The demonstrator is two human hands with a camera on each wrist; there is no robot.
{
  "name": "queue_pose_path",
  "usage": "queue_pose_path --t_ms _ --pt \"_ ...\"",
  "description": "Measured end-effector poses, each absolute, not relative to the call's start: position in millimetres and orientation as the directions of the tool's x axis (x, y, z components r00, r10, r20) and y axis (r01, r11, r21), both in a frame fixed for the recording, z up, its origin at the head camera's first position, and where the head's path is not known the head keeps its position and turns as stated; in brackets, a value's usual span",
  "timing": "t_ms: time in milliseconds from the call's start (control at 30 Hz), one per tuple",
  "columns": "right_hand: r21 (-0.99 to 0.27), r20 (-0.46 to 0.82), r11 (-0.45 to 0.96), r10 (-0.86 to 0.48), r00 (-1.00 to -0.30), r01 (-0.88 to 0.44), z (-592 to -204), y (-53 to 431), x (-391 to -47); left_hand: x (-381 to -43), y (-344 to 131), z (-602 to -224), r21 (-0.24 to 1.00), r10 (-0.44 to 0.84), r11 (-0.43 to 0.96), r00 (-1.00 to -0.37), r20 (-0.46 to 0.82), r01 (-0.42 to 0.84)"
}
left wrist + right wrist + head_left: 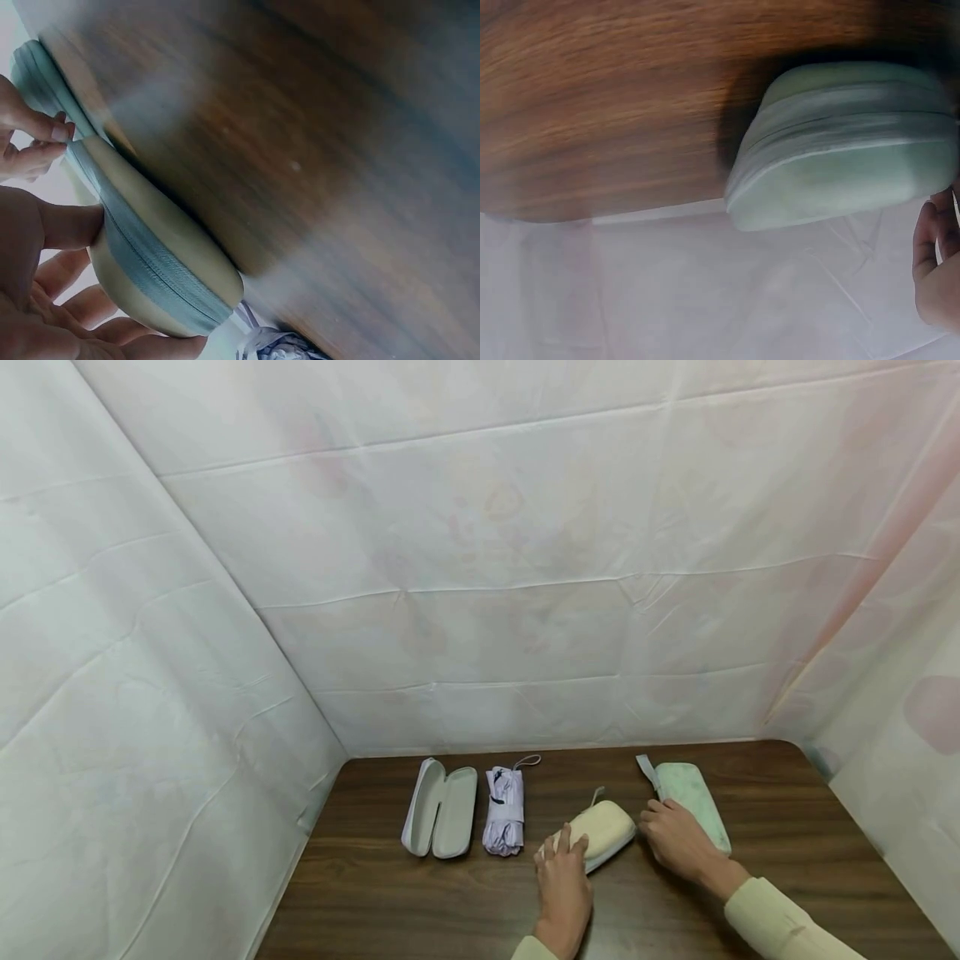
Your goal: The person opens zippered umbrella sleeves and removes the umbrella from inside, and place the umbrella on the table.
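A cream zip case (602, 828) with a grey zipper band lies tilted on the table, and my left hand (564, 885) grips its near left end. In the left wrist view the thumb is on one side of the case (169, 255) and the fingers curl round the other. At the case's far end, my right hand (678, 842) pinches the end of the zipper between thumb and finger; the pull itself is hidden by the fingertips. A pale green zip case (692, 802) lies closed just beyond the right hand, and fills much of the right wrist view (847, 172).
To the left, a pale hard case (453, 814) lies open beside a folded lilac umbrella (505, 814) with a wrist loop. A grey strap (647, 772) sticks out from the green case. White sheeting (480, 635) hangs behind the dark wooden table (360, 893).
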State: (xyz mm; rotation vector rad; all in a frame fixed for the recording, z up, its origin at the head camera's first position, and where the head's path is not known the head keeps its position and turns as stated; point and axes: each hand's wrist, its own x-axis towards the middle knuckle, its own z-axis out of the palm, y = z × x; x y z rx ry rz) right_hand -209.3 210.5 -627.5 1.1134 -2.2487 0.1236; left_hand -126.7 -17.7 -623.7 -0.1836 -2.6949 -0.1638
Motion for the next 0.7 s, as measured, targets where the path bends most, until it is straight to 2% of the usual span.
queue_pose_path --t_ms 700 --pt "0.137 0.570 0.669 -0.656 -0.495 -0.730 -626.2 199.3 -192.1 -127.2 -8.9 -615.1 0.082 0.073 0.991 -0.943 0.326 0.105"
